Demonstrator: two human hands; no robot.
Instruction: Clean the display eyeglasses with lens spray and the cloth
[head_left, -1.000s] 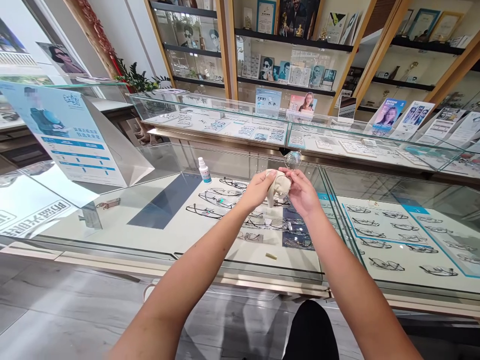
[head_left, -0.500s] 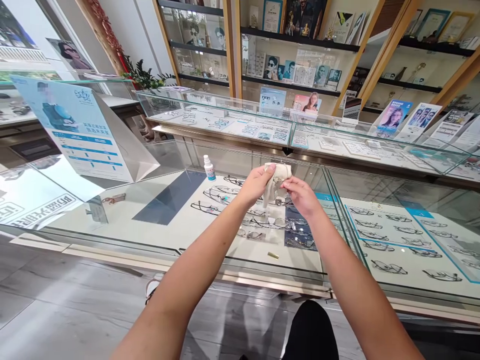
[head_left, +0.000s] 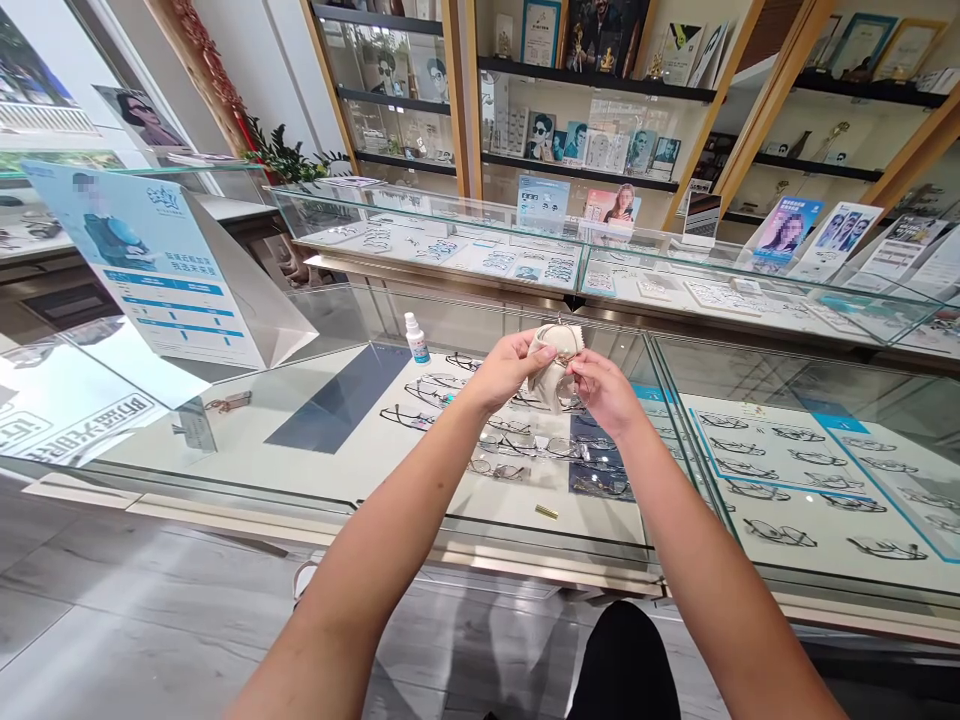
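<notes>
Above the glass counter, my left hand (head_left: 510, 372) is closed on a cream cloth (head_left: 553, 388), its thumb pressed on the front. My right hand (head_left: 606, 392) pinches at the cloth's right side, where a thin wire-like frame shows; part of a pair of glasses seems wrapped in the cloth, its lenses mostly hidden. Behind and left of my hands, a small white bottle (head_left: 416, 340) with a blue-marked label stands on the counter. Several pairs of glasses (head_left: 433, 393) lie in rows under the glass below my hands.
A dark mat (head_left: 339, 398) lies left of the glasses. A large blue and white sign (head_left: 176, 270) stands at the left. More framed glasses (head_left: 778, 534) fill the right case. Beyond is another glass showcase (head_left: 480, 262), with wall shelves behind it.
The cloth has been turned and bunched differently, with more of it spread below my left thumb. My left hand has shifted slightly down and left; both hands remain on the same bundle.
</notes>
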